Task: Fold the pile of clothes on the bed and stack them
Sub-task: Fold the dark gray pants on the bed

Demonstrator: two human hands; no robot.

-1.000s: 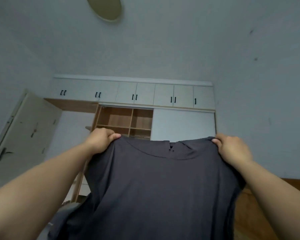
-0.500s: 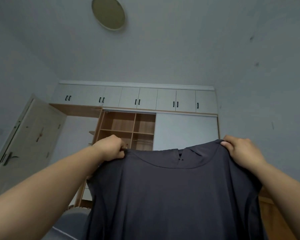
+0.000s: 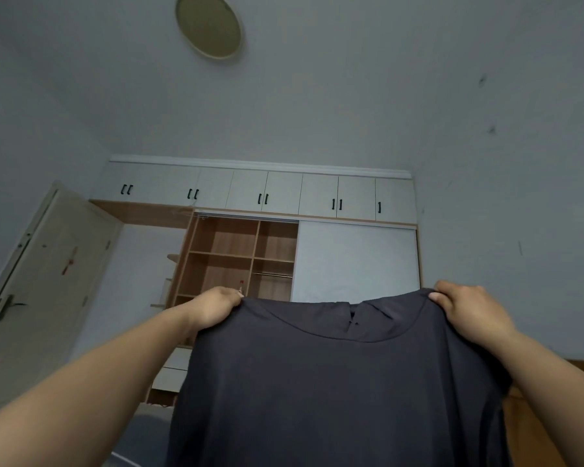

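- So the dark grey t-shirt (image 3: 334,392) is held up in the air, filling the lower middle of the frame, neckline at the top and the body hanging straight down out of the bottom edge.
- Left hand (image 3: 213,310) is left of centre, fingers curled round the shirt's shoulder corner, gripping the fabric tight. Forearm runs in from the lower left corner.
- Right hand (image 3: 469,313) is on the right side, doing the same on the other shoulder; thumb and fingers are bunched over the cloth edge, pinching it.
- Between the two hands the top edge of the shirt is stretched out pretty much level, with the collar dipping in the middle.
- Behind it, centre of the frame, there's a wardrobe (image 3: 260,230): white upper cupboards with black handles, open wooden shelves below, and a white sliding panel to their right.
- A door (image 3: 44,291) with a lever handle sits at the left edge.
- Round ceiling light (image 3: 209,26) is at the top, a bit left of centre.
- Tiny strip of the bed (image 3: 142,439) peeks out at the bottom, under the left forearm. Can't see any pile or stack from this angle.
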